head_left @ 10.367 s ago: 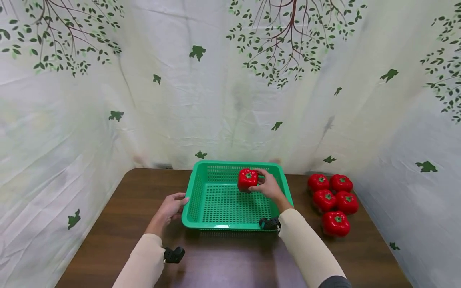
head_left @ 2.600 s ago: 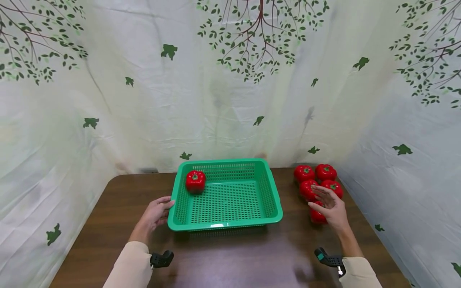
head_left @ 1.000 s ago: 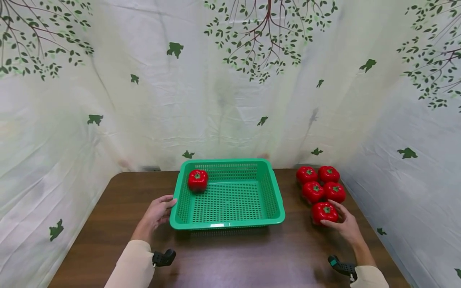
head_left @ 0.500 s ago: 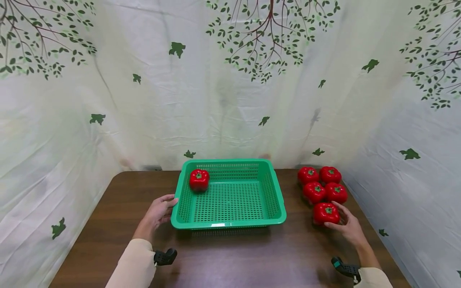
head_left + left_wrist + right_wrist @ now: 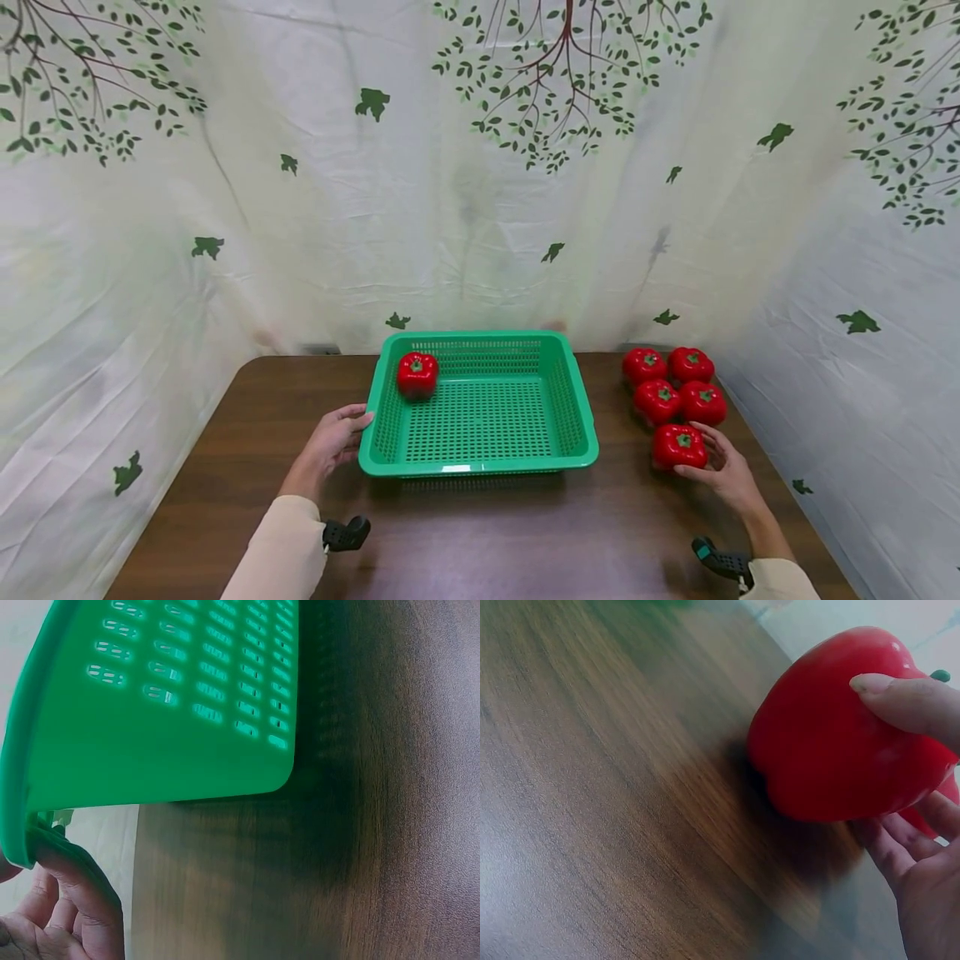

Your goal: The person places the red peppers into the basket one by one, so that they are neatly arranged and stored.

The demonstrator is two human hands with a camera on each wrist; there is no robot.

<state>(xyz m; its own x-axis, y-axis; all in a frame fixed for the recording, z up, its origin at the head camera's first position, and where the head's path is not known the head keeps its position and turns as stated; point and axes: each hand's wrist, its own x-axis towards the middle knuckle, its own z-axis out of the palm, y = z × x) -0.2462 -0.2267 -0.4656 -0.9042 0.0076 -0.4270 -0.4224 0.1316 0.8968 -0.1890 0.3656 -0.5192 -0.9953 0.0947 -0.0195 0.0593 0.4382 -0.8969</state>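
A red bell pepper (image 5: 417, 375) sits in the back left corner of a green plastic basket (image 5: 478, 468). My left hand (image 5: 334, 442) pinches the basket's left rim; in the left wrist view the fingers (image 5: 90, 892) curl under that rim. At the right, my right hand (image 5: 726, 468) grips the nearest bell pepper (image 5: 678, 446) of a group. In the right wrist view the thumb (image 5: 907, 701) lies on one side of this pepper (image 5: 832, 742), with other fingers on the far side. Its base is at or very near the table.
Several more red bell peppers (image 5: 657, 402) stand close together behind the gripped one, near the table's right edge. The brown table (image 5: 480, 542) ends at a pale leaf-printed cloth (image 5: 480, 208) behind and at the sides.
My right hand earlier held a pepper over the basket; that pepper now sits inside. The hand moved right and took hold of the front pepper. My left hand stays at the rim.
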